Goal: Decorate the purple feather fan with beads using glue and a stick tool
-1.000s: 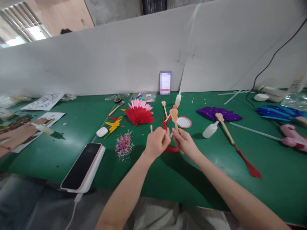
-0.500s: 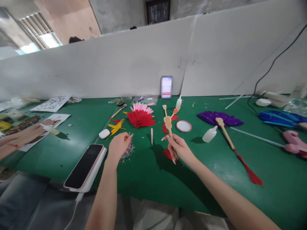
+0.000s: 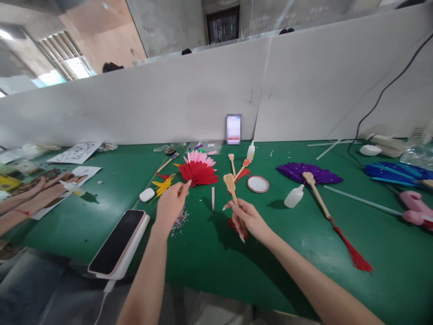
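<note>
My right hand (image 3: 248, 219) is wrapped round a wooden fan handle (image 3: 230, 183), its wide end pointing up and away from me. A red tassel (image 3: 233, 223) shows beside that hand. My left hand (image 3: 173, 203) has its fingers pinched together at the lower edge of the red feather-like fan piece (image 3: 199, 172); whatever they hold is too small to make out. Under it lie tiny coloured bits (image 3: 180, 222). Behind the red piece is a pink one (image 3: 199, 158), and yellow pieces (image 3: 164, 185) lie to its left.
A purple fan (image 3: 309, 173), a white glue bottle (image 3: 294, 197), a round dish (image 3: 258, 184) and a pink glue gun (image 3: 414, 205) are to the right. A phone on a power bank (image 3: 118, 243) lies front left. Another person's hands (image 3: 50, 185) work at far left.
My left hand has moved up and slightly right, from the coloured bits to the red piece's lower edge. The handle in my right hand has shifted a little left. The view has tilted slightly.
</note>
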A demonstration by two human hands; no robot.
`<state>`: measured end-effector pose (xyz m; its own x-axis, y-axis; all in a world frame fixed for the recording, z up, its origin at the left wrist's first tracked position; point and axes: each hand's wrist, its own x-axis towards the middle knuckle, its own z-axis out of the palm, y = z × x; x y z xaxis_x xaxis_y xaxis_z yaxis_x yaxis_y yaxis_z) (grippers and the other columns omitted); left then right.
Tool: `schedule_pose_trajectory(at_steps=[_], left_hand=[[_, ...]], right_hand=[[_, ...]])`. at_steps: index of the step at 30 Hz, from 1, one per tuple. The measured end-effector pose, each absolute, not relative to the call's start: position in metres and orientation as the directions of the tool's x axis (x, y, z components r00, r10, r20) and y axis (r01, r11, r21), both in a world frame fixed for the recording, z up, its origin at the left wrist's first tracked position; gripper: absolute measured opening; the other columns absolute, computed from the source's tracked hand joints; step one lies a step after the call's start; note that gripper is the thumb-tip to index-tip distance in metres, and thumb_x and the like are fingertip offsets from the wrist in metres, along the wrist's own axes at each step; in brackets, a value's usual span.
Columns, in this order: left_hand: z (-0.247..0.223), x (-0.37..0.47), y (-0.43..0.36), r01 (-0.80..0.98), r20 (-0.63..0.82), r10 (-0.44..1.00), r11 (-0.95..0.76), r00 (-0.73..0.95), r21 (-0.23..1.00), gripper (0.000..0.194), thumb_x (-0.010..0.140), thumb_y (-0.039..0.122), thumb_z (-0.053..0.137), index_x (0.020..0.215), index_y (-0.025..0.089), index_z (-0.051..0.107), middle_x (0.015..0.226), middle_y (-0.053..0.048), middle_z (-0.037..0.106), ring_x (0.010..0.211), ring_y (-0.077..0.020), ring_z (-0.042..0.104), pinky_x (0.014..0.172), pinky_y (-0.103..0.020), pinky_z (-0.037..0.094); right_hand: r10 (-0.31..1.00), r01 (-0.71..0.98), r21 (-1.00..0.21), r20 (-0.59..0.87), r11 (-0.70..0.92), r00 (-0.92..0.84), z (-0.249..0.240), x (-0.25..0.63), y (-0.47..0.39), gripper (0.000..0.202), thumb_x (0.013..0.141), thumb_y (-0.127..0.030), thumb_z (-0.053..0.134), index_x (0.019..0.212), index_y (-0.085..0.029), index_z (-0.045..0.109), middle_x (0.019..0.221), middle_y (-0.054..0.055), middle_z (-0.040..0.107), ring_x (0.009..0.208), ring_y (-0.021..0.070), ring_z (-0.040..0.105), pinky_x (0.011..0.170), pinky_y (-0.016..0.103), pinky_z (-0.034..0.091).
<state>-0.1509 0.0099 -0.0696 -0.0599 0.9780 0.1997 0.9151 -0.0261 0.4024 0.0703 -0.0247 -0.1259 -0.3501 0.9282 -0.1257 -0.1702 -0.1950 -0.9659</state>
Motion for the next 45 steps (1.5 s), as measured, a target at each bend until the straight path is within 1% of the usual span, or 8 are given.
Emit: schedule_pose_trajectory(at_steps=[2, 6, 13, 16, 27, 39, 41, 45], left_hand=[[-0.074, -0.122, 0.018, 0.754, 0.31, 0.95, -0.223, 0.026, 0.618, 0.034, 0.089, 0.045, 0.035, 0.088, 0.021, 0.058, 0.07, -0.002, 0.062, 0.058, -0.0136, 0.055, 0.058, -0.024, 0.039], [-0.088, -0.076, 0.036, 0.554, 0.392, 0.899, -0.43, 0.194, 0.713, 0.028, 0.087, 0.041, 0.043, 0.095, 0.02, 0.059, 0.088, -0.005, 0.064, 0.071, -0.0137, 0.059, 0.064, -0.024, 0.045], [-0.105, -0.075, 0.039, 0.323, 0.195, 0.967, -0.239, 0.165, 0.916, 0.03, 0.082, 0.045, 0.05, 0.084, 0.017, 0.061, 0.067, -0.001, 0.06, 0.055, -0.0121, 0.055, 0.049, -0.021, 0.043], [-0.108, -0.077, 0.034, 0.272, 0.19, 0.972, -0.221, 0.137, 0.937, 0.033, 0.083, 0.046, 0.047, 0.082, 0.016, 0.061, 0.066, -0.001, 0.061, 0.056, -0.0123, 0.057, 0.051, -0.021, 0.045], [-0.113, -0.072, 0.033, 0.297, 0.183, 0.983, -0.184, 0.033, 0.937, 0.043, 0.085, 0.052, 0.041, 0.073, 0.015, 0.061, 0.051, 0.0, 0.055, 0.043, -0.0099, 0.05, 0.042, -0.02, 0.041], [-0.111, -0.079, 0.039, 0.167, 0.093, 0.991, -0.107, 0.092, 0.98, 0.049, 0.083, 0.056, 0.041, 0.073, 0.014, 0.062, 0.05, -0.001, 0.056, 0.043, -0.0127, 0.055, 0.043, -0.023, 0.045], [-0.111, -0.079, 0.038, 0.159, 0.096, 0.989, -0.113, 0.109, 0.981, 0.046, 0.081, 0.056, 0.044, 0.076, 0.013, 0.062, 0.056, -0.002, 0.059, 0.049, -0.0127, 0.057, 0.048, -0.023, 0.047], [-0.115, -0.075, 0.036, 0.195, 0.129, 0.979, -0.159, 0.156, 0.968, 0.039, 0.067, 0.045, 0.068, 0.089, 0.014, 0.059, 0.074, -0.001, 0.062, 0.064, -0.0128, 0.06, 0.059, -0.022, 0.05]], right_hand=[[0.91, -0.196, -0.956, -0.128, -0.22, -0.395, -0.126, 0.07, -0.025, 0.037, 0.082, -0.053, 0.048, 0.088, -0.016, 0.049, 0.038, -0.01, 0.047, 0.024, 0.0071, 0.042, 0.024, 0.014, 0.03], [0.877, -0.229, -0.939, -0.125, -0.256, -0.465, -0.127, 0.069, -0.026, 0.037, 0.082, -0.054, 0.048, 0.087, -0.017, 0.048, 0.04, -0.009, 0.048, 0.024, 0.0071, 0.043, 0.025, 0.015, 0.031], [0.844, -0.173, -0.934, -0.189, -0.312, -0.502, -0.134, 0.067, -0.025, 0.041, 0.08, -0.057, 0.049, 0.086, -0.016, 0.048, 0.038, -0.009, 0.047, 0.023, 0.0063, 0.039, 0.023, 0.014, 0.028], [0.828, -0.145, -0.933, -0.212, -0.33, -0.519, -0.133, 0.066, -0.027, 0.041, 0.079, -0.057, 0.049, 0.086, -0.016, 0.048, 0.038, -0.009, 0.047, 0.023, 0.0063, 0.04, 0.024, 0.014, 0.029], [0.802, -0.132, -0.925, -0.23, -0.357, -0.551, -0.127, 0.067, -0.03, 0.037, 0.084, -0.054, 0.045, 0.086, -0.017, 0.047, 0.04, -0.009, 0.047, 0.024, 0.0073, 0.042, 0.025, 0.014, 0.03], [0.782, -0.125, -0.926, -0.222, -0.356, -0.582, -0.128, 0.072, -0.028, 0.04, 0.083, -0.056, 0.046, 0.089, -0.016, 0.049, 0.04, -0.009, 0.047, 0.024, 0.0064, 0.041, 0.024, 0.013, 0.03], [0.802, -0.115, -0.934, -0.221, -0.337, -0.555, -0.131, 0.072, -0.026, 0.04, 0.083, -0.055, 0.045, 0.088, -0.016, 0.05, 0.039, -0.009, 0.047, 0.023, 0.0058, 0.04, 0.024, 0.013, 0.029], [0.828, -0.103, -0.941, -0.226, -0.321, -0.513, -0.136, 0.073, -0.022, 0.04, 0.083, -0.055, 0.045, 0.087, -0.016, 0.05, 0.038, -0.009, 0.047, 0.023, 0.0058, 0.04, 0.023, 0.013, 0.029]])
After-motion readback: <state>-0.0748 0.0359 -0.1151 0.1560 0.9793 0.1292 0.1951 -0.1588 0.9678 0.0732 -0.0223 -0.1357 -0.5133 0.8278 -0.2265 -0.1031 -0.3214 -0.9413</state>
